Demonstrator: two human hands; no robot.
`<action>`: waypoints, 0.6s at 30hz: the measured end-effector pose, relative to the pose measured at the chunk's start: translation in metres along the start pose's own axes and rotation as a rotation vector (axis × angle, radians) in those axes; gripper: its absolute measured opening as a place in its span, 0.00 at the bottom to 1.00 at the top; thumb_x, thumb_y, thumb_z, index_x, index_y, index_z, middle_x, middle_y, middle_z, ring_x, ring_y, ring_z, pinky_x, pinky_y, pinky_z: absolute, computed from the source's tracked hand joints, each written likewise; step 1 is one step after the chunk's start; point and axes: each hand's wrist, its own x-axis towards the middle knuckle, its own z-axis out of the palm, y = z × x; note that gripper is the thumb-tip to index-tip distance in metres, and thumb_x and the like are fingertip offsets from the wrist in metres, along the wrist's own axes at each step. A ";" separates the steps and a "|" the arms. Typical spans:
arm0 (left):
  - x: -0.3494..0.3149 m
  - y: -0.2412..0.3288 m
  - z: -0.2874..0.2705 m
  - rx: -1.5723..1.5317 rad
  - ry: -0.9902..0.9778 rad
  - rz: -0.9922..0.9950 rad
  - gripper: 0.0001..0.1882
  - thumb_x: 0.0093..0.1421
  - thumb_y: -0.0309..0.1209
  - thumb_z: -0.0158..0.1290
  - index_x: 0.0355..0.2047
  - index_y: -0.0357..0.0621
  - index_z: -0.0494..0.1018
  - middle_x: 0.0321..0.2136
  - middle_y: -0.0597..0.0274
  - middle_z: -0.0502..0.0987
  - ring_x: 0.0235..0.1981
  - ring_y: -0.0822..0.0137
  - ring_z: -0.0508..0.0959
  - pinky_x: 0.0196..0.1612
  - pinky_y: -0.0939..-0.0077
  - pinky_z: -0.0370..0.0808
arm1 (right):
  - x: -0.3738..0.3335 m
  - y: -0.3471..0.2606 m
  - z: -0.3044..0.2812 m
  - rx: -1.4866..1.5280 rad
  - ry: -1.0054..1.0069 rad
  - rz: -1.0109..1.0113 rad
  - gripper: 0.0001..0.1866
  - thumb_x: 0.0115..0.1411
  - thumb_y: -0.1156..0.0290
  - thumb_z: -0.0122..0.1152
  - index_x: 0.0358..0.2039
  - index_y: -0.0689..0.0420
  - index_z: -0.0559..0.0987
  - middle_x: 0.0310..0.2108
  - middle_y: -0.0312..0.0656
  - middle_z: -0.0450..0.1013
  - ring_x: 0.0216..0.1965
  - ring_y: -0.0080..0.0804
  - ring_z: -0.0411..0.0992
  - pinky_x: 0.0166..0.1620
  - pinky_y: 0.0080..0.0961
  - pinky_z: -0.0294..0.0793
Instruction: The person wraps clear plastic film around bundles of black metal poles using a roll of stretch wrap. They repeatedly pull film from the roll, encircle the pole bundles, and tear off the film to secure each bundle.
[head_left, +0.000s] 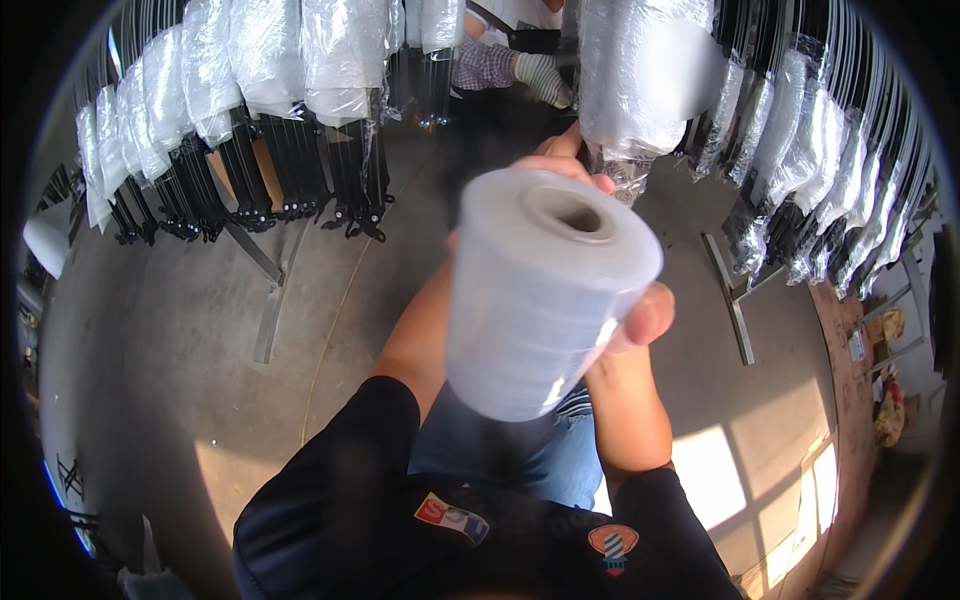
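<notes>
A large roll of clear stretch film (540,300) fills the middle of the view, tilted, its cardboard core (580,215) showing at the top. My right hand (650,315) grips it from the lower right, thumb and fingertips showing at its side. Beyond the roll, my left hand (555,162) is closed at the lower end of a film-wrapped bundle (630,90). The roll covers most of that hand and its wrist. The bundle hangs upright, wound in shiny film.
Rows of film-wrapped black frames hang at left (265,60) and right (800,140). Metal stand legs (268,320) reach the concrete floor (330,290). Across from me is another person, with a striped glove (543,78). Cardboard (835,350) lines the right side.
</notes>
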 end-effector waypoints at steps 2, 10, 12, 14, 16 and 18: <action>0.005 0.022 0.005 -0.136 -0.009 -0.109 0.49 0.37 0.68 0.49 0.45 0.33 0.64 0.31 0.53 0.75 0.32 0.68 0.75 0.34 0.76 0.70 | -0.021 -0.009 -0.027 -0.072 0.160 -0.218 0.52 0.25 0.47 0.65 0.48 0.66 0.58 0.38 0.52 0.66 0.40 0.39 0.66 0.45 0.29 0.66; 0.012 0.008 0.023 0.116 0.341 0.013 0.21 0.59 0.46 0.40 0.27 0.38 0.65 0.15 0.48 0.67 0.20 0.46 0.71 0.20 0.65 0.65 | -0.042 -0.009 -0.097 0.020 0.014 -0.494 0.53 0.35 0.38 0.62 0.52 0.64 0.54 0.42 0.54 0.61 0.49 0.43 0.58 0.60 0.42 0.42; 0.008 0.001 0.021 0.155 0.344 -0.082 0.17 0.61 0.40 0.38 0.26 0.38 0.65 0.16 0.48 0.67 0.21 0.48 0.70 0.23 0.66 0.65 | -0.035 -0.004 -0.100 0.221 -0.206 -0.428 0.55 0.30 0.45 0.70 0.51 0.63 0.53 0.42 0.53 0.61 0.47 0.44 0.59 0.60 0.40 0.42; 0.009 -0.006 0.020 0.148 0.364 -0.107 0.15 0.61 0.38 0.38 0.26 0.38 0.65 0.17 0.49 0.66 0.21 0.51 0.68 0.24 0.67 0.64 | -0.027 -0.002 -0.099 0.171 -0.269 -0.409 0.54 0.29 0.43 0.70 0.50 0.63 0.55 0.41 0.53 0.62 0.45 0.43 0.59 0.59 0.39 0.44; 0.008 -0.018 0.009 0.011 0.406 -0.148 0.15 0.62 0.36 0.36 0.26 0.37 0.64 0.19 0.57 0.62 0.20 0.67 0.61 0.27 0.75 0.62 | -0.017 0.005 -0.103 0.164 -0.261 -0.400 0.54 0.29 0.42 0.70 0.49 0.63 0.56 0.40 0.53 0.63 0.44 0.44 0.61 0.58 0.39 0.47; 0.010 -0.029 0.005 -0.001 0.425 -0.092 0.14 0.63 0.35 0.35 0.29 0.37 0.63 0.20 0.60 0.62 0.22 0.71 0.60 0.29 0.76 0.62 | -0.009 0.011 -0.108 0.169 -0.266 -0.383 0.54 0.28 0.41 0.69 0.49 0.63 0.56 0.39 0.54 0.64 0.43 0.44 0.61 0.57 0.39 0.49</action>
